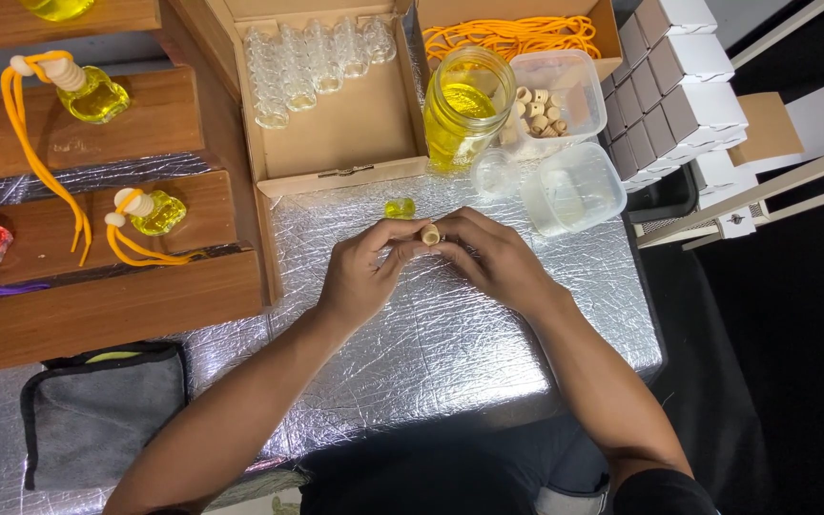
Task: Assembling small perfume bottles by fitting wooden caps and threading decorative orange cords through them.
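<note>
A small wooden cap sits between the fingertips of both my hands, above the foil-covered table. My left hand pinches it from the left, my right hand from the right. Just beyond my fingers a small glass bottle of yellow liquid stands on the foil. Whether a cord is in my fingers, I cannot tell.
At the back are a cardboard box of empty small glass bottles, a jar of yellow liquid, a tub of wooden caps, an empty plastic tub and orange cords. Wooden steps at left carry finished bottles. White boxes stand right.
</note>
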